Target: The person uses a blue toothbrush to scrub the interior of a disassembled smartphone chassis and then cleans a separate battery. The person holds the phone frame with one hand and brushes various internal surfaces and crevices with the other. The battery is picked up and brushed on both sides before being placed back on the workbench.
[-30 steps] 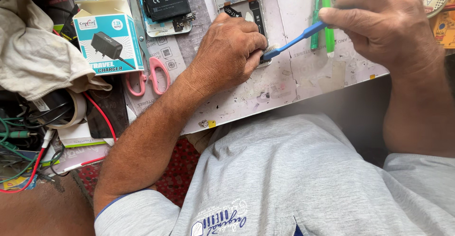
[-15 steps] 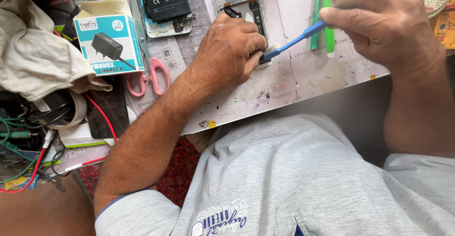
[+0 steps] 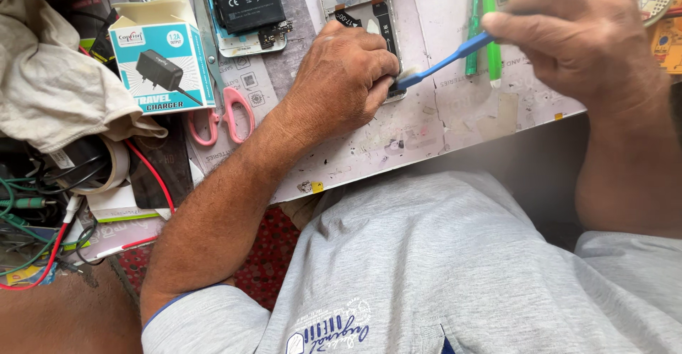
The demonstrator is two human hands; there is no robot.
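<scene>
My left hand [image 3: 342,77] lies on an opened phone body [image 3: 359,2] on the white work mat [image 3: 426,126], pressing its lower end down with the fingers curled. My right hand [image 3: 579,38] grips the handle of a blue toothbrush [image 3: 444,62]. The brush's white bristled head touches the phone's lower edge right beside my left fingers. The lower half of the phone is hidden under my left hand.
A black phone battery on a back cover [image 3: 245,2] lies left of the phone. Pink-handled scissors [image 3: 224,112], a teal charger box [image 3: 160,55], a beige cloth [image 3: 57,84], tape and tangled wires [image 3: 35,212] crowd the left. Green tools [image 3: 486,20] lie near my right hand.
</scene>
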